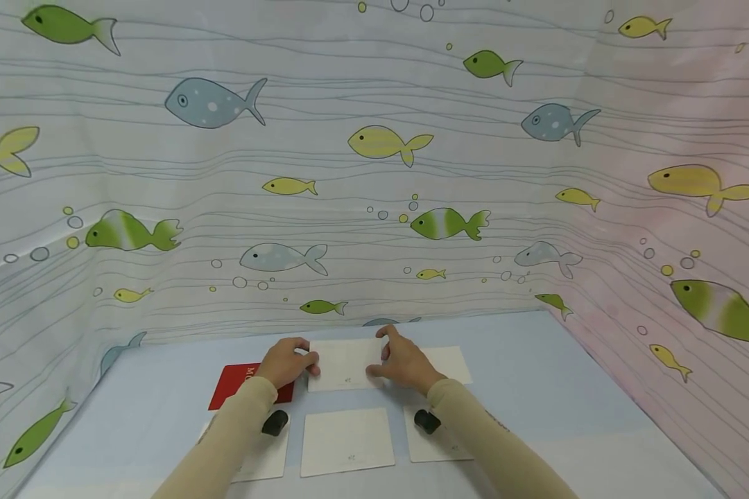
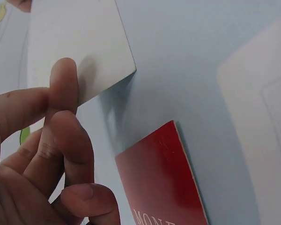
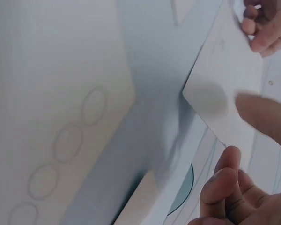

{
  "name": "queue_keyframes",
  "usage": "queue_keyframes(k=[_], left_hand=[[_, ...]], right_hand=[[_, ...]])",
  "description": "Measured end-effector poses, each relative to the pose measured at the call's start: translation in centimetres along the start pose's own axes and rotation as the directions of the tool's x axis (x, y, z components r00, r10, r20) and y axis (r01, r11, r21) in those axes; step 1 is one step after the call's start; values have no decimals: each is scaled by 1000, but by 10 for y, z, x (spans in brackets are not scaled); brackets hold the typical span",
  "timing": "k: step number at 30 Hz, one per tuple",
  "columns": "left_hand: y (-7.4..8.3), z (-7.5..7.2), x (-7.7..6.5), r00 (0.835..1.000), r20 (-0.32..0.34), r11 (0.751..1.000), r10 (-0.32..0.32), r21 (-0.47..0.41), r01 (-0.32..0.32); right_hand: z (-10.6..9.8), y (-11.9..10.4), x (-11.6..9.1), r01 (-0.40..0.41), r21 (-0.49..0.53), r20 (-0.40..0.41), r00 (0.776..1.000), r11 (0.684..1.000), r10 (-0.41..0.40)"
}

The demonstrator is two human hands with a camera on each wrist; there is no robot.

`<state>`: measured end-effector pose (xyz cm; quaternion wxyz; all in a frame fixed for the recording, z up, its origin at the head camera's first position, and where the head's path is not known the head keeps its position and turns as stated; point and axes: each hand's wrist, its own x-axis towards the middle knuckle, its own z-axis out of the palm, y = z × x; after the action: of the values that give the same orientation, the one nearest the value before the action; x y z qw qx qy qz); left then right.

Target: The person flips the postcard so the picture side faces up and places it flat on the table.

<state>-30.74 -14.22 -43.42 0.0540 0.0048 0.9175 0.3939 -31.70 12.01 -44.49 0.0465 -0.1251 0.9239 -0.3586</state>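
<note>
A plain white card (image 1: 340,364) sits in the middle of the back row, slightly raised at its near edge, with a small mark near that edge. At its left side my left hand (image 1: 285,362) pinches the edge. Around its right side is my right hand (image 1: 406,362); in the right wrist view the thumb (image 3: 264,115) hovers blurred over the card, casting a shadow, while curled fingertips (image 3: 230,157) are at the edge. Below my left hand lies a red card (image 2: 166,173) with partly visible white lettering. Another white card (image 1: 452,364) is partly behind my right hand.
In the near row lie a white card (image 1: 347,443) in the middle, a left card (image 1: 265,454) and a right card (image 1: 427,447), the latter two partly under the forearms. A fish-patterned cloth (image 1: 374,201) rises behind and beside the pale blue tabletop (image 1: 524,388).
</note>
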Motion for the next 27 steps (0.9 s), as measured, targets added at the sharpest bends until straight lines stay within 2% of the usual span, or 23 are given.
queue_keyframes(k=[6,10,13,20,27], left_hand=[[2,1,-5,1000,-9,1000,-9,-14,8],[3,1,-7,1000,-19,1000,-8,-20,8],[2,0,-9,1000,-16,1000,-6,-20,6],[-1,0,-10,1000,-21,999,-20,-51,19],[-2,0,-10,999,-49,999,3,-50,-6]], right_hand=[[-3,-2,-7,-57,121,-54,996,991,64],[-3,-1,-9,-94,212,-37,994,973,104],[-3,1,-8,-92,253,-29,994,963,102],[-1,6,-6,-82,271,-27,995,959,92],[-2,2,-11,-75,284,-33,996,956,88]])
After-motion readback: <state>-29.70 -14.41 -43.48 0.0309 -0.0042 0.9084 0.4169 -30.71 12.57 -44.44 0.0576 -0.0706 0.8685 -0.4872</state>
